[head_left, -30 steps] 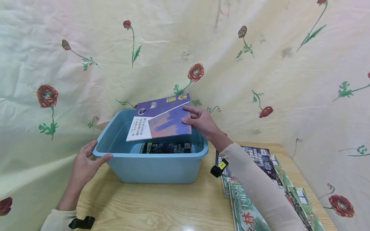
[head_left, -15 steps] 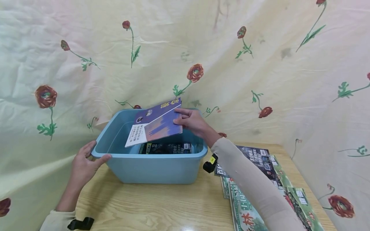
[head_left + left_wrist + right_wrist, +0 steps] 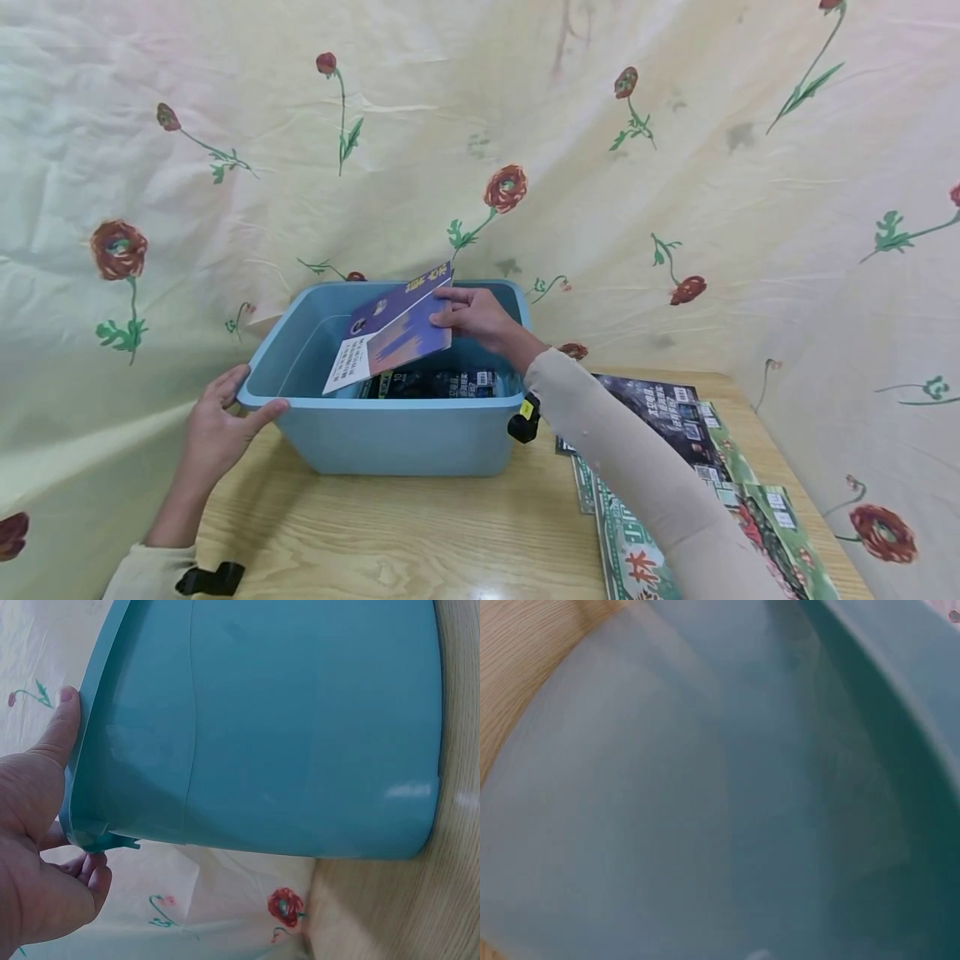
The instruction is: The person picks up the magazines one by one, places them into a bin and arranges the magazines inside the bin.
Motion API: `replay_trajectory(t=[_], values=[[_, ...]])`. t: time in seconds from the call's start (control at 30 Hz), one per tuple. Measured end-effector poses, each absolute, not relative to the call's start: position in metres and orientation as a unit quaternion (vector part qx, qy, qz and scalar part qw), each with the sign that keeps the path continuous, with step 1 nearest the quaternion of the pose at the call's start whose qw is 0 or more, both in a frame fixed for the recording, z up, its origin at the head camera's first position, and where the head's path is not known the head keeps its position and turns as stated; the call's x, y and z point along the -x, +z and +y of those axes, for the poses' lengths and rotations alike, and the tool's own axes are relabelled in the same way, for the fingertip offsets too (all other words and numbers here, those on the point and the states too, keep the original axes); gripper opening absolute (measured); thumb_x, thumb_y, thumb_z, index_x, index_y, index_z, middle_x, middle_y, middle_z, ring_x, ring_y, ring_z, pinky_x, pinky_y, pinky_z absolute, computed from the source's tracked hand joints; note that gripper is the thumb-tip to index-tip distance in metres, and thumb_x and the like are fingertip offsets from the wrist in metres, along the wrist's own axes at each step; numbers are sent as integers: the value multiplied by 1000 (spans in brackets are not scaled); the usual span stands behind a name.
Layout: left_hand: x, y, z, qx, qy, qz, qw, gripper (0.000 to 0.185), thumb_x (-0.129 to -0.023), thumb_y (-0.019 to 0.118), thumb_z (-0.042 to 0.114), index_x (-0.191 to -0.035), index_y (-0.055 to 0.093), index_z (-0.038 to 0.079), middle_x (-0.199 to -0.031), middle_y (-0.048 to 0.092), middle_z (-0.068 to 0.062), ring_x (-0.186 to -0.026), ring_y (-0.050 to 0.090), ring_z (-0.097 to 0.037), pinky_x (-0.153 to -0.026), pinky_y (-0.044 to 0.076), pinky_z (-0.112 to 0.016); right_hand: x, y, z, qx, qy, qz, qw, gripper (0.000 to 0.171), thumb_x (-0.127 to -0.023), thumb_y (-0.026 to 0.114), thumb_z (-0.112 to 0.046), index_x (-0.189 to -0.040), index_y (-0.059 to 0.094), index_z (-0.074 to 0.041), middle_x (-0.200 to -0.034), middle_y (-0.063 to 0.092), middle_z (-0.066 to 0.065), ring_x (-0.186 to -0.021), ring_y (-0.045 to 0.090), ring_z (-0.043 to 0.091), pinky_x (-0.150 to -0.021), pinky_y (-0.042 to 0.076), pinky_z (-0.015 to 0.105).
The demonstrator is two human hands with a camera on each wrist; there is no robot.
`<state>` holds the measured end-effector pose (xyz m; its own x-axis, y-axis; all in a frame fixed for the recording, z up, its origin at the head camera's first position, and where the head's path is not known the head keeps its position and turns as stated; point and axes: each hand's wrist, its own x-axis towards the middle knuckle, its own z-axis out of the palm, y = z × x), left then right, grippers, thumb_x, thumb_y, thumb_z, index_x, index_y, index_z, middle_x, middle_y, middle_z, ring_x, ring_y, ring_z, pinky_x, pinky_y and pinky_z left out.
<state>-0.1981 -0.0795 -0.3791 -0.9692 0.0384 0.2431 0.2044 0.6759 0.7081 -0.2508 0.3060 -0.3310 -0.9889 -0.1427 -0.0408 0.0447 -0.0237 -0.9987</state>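
A light-blue plastic tub stands on the wooden table. My left hand grips its front left corner, thumb along the rim and fingers curled beneath, as the left wrist view of the hand shows. Between thumb and fingers, my right hand pinches the right edge of a purple and white magazine. This magazine slants into the tub's mouth, its left end lower than its right. Below it a dark magazine lies inside the tub. Blurred tub wall fills most of the right wrist view.
To the right, several magazines lie overlapped on the table, with a dark magazine on top at the back and a green magazine at the front, partly hidden by my right sleeve. A flowered cloth hangs behind.
My right hand has moved left and slightly down with the purple magazine, which now tilts more steeply and sits lower in the tub's mouth. The left hand has stayed on the rim.
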Motion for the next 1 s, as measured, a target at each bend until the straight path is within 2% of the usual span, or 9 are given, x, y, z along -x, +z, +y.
replay_trajectory(t=[0.3, 0.8, 1.0], values=[[197, -378, -80, 75, -396, -909, 105, 100, -88, 82, 40, -157, 28, -8, -160, 25, -34, -136, 39, -62, -103, 41, -69, 250, -332, 298, 46, -717, 689, 95, 57, -97, 69, -4, -151, 51, -10, -135, 66, 18, -112, 71, 30, -103, 53, 48], [196, -378, -83, 87, -395, -908, 106, 96, -89, 81, 38, -156, 30, -8, -160, 27, -33, -135, 41, -60, -102, 43, -68, 244, -339, 300, 63, -706, 691, 140, 57, -100, 64, -3, -153, 48, -11, -137, 64, 19, -114, 70, 29, -96, 57, 43], [196, -378, -83, 88, -395, -908, 106, 96, -89, 81, 38, -156, 30, -8, -160, 27, -32, -135, 40, -60, -103, 42, -68, 243, -342, 301, 72, -697, 698, 145, 59, -99, 65, -2, -154, 47, -10, -138, 63, 19, -114, 70, 29, -100, 55, 47]])
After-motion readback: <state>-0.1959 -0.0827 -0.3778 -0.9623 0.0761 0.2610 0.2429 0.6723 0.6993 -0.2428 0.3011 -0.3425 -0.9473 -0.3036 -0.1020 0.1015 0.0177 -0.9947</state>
